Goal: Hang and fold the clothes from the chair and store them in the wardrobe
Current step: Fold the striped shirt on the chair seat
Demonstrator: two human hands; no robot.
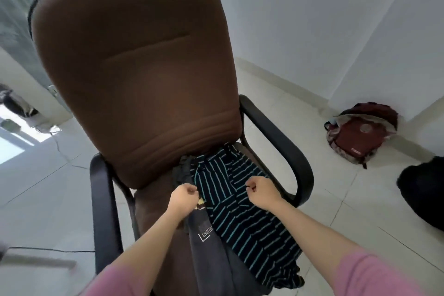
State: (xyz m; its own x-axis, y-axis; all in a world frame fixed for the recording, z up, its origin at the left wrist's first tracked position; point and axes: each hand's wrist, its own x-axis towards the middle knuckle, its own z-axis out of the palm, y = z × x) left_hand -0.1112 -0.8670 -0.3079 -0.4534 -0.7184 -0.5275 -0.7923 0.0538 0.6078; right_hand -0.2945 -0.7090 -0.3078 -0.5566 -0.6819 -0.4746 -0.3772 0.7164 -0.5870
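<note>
A dark striped garment (242,206), navy with teal lines, lies spread over the seat of the brown office chair (134,60) in the lower middle of the frame, its lower edge spilling off the front of the seat. Beside it on the left lies a dark grey garment (211,252) with a small square label. Both hands sit at the upper part of the striped cloth: the left hand (183,196) has its fingers curled and appears to pinch the fabric at the left edge, and the right hand (260,191) is curled the same way on the right, so each seems to hold a corner or shoulder of the piece. Both forearms reach forward from pink sleeves at the bottom corners, wrists roughly level and somewhat apart. To do this step well, I judge the hands should lift together and evenly, keeping the cloth taut between them so it comes free of the grey garment without dragging it off the seat. At right, a maroon backpack (360,134) leans against the white wall on the tiled floor (312,199).
</note>
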